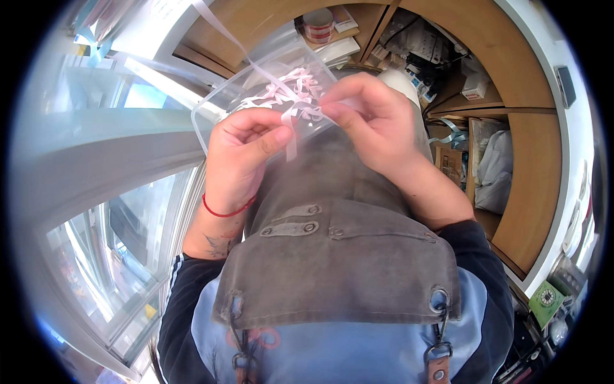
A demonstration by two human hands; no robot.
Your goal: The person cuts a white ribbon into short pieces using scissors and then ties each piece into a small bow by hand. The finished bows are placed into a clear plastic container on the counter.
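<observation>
Between my two hands a pale pink ribbon [291,131] is looped into what looks like a bow. One long strand of it runs up toward the top left, and a tail hangs below. My left hand [246,141] pinches the ribbon between thumb and fingertips. From the other side, my right hand [374,118] pinches a loop with thumb and index finger. Just beyond the hands sits a clear plastic box [203,128] with several small pink ribbon bows [281,89] inside. Its near part is partly hidden by my hands.
Wooden cabinet shelves [531,179] curve around the far and right sides, with a ribbon roll [318,25], cables and white plastic bags [495,169] in them. A glass-panelled frame [121,243] stands at left. A grey apron [339,275] covers my lap.
</observation>
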